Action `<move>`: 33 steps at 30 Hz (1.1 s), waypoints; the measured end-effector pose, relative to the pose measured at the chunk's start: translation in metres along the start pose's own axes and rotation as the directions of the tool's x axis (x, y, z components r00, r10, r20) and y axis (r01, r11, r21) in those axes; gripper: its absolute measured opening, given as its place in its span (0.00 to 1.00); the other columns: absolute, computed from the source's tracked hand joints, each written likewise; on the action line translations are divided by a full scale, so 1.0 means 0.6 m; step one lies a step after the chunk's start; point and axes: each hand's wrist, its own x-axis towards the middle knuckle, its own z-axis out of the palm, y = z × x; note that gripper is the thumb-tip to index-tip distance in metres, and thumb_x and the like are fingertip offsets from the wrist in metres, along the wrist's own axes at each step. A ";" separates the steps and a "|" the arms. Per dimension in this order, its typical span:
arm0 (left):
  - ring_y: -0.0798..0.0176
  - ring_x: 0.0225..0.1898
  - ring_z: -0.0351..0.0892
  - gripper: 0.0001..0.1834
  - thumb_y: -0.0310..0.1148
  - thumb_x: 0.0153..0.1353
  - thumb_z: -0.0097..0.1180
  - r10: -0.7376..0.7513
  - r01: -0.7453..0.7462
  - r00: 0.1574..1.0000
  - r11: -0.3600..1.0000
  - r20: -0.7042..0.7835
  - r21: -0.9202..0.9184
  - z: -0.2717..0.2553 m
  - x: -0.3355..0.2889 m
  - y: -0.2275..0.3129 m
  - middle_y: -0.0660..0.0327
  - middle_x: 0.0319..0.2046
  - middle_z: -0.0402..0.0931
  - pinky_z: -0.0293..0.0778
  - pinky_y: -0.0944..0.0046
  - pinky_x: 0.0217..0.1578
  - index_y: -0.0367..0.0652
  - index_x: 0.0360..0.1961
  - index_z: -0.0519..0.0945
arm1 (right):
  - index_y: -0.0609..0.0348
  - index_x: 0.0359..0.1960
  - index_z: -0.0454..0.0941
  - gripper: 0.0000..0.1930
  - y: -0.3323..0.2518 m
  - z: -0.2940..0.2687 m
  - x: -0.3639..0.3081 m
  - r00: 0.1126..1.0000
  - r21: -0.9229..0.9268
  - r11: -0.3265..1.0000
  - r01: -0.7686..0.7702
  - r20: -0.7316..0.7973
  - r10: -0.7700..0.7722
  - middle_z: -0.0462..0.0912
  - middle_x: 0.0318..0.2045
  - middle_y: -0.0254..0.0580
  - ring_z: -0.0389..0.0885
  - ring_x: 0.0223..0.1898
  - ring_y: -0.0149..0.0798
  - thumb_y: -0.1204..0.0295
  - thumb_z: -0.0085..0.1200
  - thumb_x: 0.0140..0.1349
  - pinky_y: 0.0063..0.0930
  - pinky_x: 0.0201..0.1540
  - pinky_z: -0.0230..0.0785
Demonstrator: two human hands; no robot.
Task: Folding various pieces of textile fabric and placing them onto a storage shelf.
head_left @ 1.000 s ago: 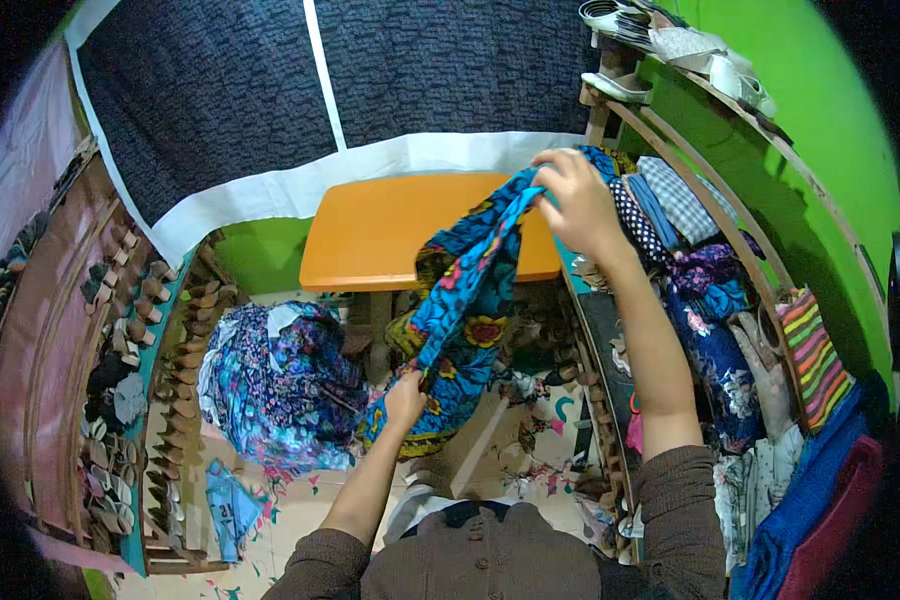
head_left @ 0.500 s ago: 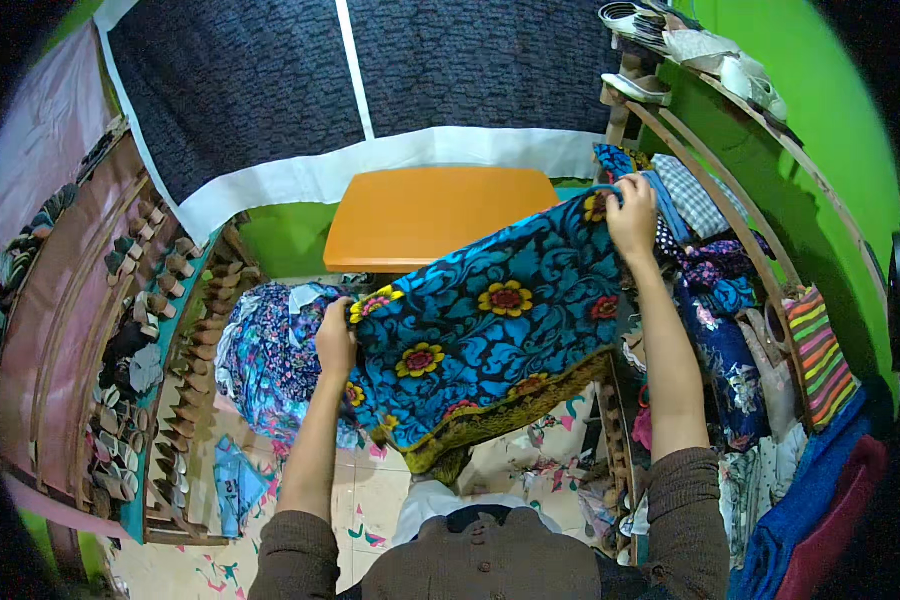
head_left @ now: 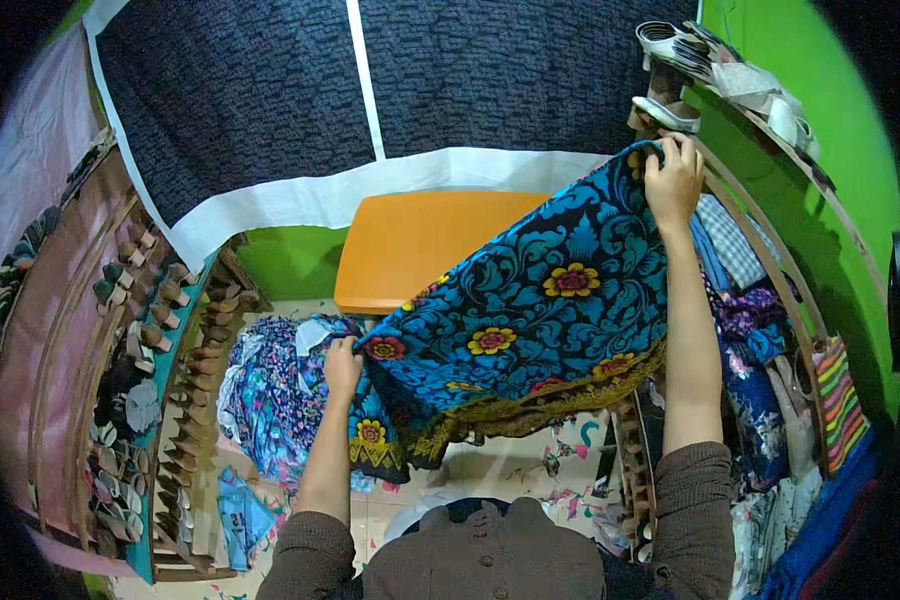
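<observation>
Blue-and-black flowered cloth, stretched in the air between both hands, right end higher, gold-edged lower hem hanging loose. Gripped near the left upper corner by the left hand, fingers curled tight; pinched at the right upper corner by the right hand, thumb against fingers. Open room under the hem, with tiled floor showing there, bounded on the right by a wooden shoe rack. Just past the left hand, a heap of purple floral fabric; left of that, another rack of shoes. Right of the right forearm, folded clothes. Behind the cloth, an orange table, left edge and front left corner in sight, right edge hidden. Farthest, a dark curtain, bordered in white.
</observation>
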 end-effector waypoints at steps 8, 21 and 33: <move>0.41 0.30 0.73 0.15 0.35 0.56 0.42 -0.077 0.083 0.996 0.989 0.050 -0.123 -0.013 0.167 -0.070 0.42 0.25 0.73 0.69 0.50 0.30 0.43 0.44 0.68 | 0.60 0.31 0.75 0.10 0.034 0.136 -0.098 0.962 -0.198 0.962 -0.189 0.161 0.222 0.72 0.39 0.42 0.67 0.44 0.46 0.67 0.52 0.51 0.36 0.47 0.62; 0.49 0.27 0.75 0.15 0.38 0.49 0.57 0.343 -0.341 0.939 0.931 0.009 0.131 0.101 0.456 0.040 0.54 0.25 0.75 0.69 0.55 0.25 0.46 0.35 0.68 | 0.57 0.32 0.74 0.09 0.137 0.414 -0.113 0.932 -0.545 0.836 -0.062 0.268 0.244 0.70 0.41 0.39 0.67 0.46 0.44 0.68 0.53 0.50 0.38 0.44 0.62; 0.49 0.27 0.76 0.12 0.38 0.49 0.55 0.302 -0.340 0.935 0.912 0.183 0.231 0.276 0.723 0.142 0.55 0.25 0.75 0.71 0.53 0.24 0.47 0.33 0.69 | 0.62 0.23 0.77 0.07 0.211 0.701 -0.151 0.867 -0.347 0.938 -0.002 0.468 0.175 0.71 0.40 0.45 0.67 0.45 0.46 0.71 0.51 0.46 0.39 0.46 0.61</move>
